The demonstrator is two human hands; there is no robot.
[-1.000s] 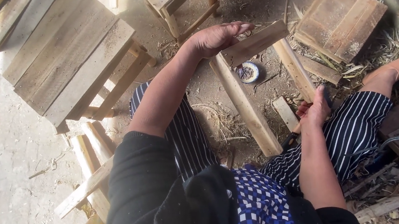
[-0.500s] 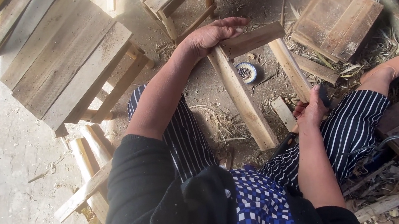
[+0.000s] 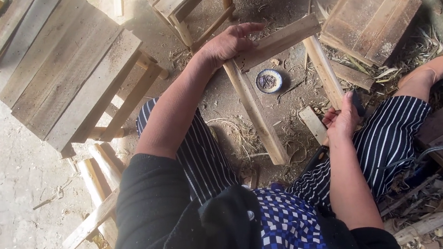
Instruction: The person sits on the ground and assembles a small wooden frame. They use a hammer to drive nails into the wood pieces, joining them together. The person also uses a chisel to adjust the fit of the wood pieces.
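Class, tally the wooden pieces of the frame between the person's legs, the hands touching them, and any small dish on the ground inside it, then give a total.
Slats in the frame: 3 (crosspiece, left slat, right slat)
Hands: 2 (left hand, right hand)
Small round dish: 1
Total: 6

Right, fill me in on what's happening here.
A person sits on the ground among wood scraps, putting together a frame of wooden slats. The left hand presses down on the cross slat where it meets a long slat. The right hand holds a dark tool beside the other long slat. A small dish lies between the slats, and a finished stool stands nearby.
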